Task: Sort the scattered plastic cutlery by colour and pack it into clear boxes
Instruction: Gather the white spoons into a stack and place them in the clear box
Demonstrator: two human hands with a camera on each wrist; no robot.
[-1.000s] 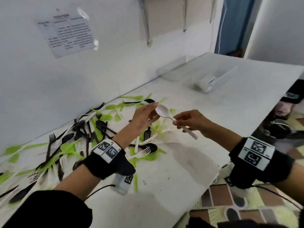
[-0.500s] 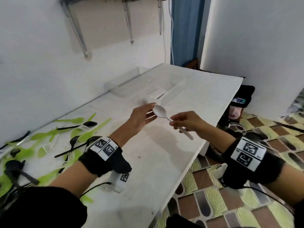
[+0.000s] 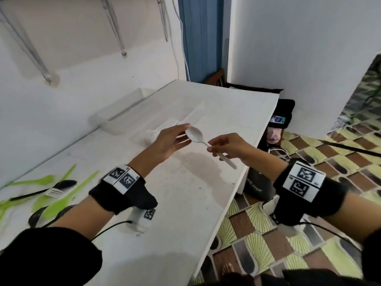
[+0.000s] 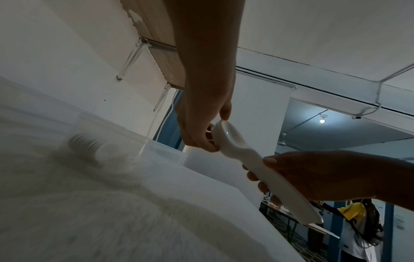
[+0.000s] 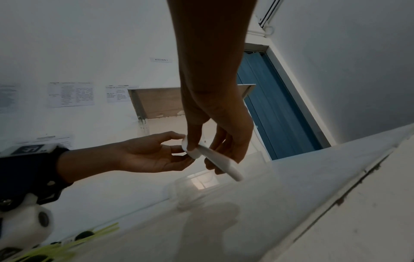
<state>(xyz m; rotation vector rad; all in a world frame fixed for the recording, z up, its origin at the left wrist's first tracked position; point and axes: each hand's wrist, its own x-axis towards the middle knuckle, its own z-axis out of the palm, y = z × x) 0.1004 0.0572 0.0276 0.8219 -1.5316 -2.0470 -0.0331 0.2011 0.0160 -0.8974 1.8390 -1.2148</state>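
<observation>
A white plastic spoon (image 3: 194,134) (image 4: 230,136) (image 5: 221,163) hangs above the white table (image 3: 185,203), held between both hands. My right hand (image 3: 228,145) (image 4: 325,177) (image 5: 219,134) pinches its handle. My left hand (image 3: 169,141) (image 4: 201,124) (image 5: 145,154) holds the bowl end, thumb on the tip and fingers behind it. A clear box (image 3: 117,114) (image 5: 197,184) lies along the wall just beyond the hands, with a second clear piece (image 3: 185,118) beside it. Green cutlery (image 3: 51,201), a black spoon (image 3: 61,184) and a white fork (image 3: 52,191) lie scattered at the near left.
The table's right edge (image 3: 243,182) runs close under my right forearm, with patterned floor tiles (image 3: 309,162) below. A black bag (image 3: 280,116) sits past the far corner. Shelf brackets (image 3: 119,27) hang on the wall above.
Both hands have carried the white spoon to the right, away from the cutlery pile and toward the clear boxes. The grip on the spoon is unchanged.
</observation>
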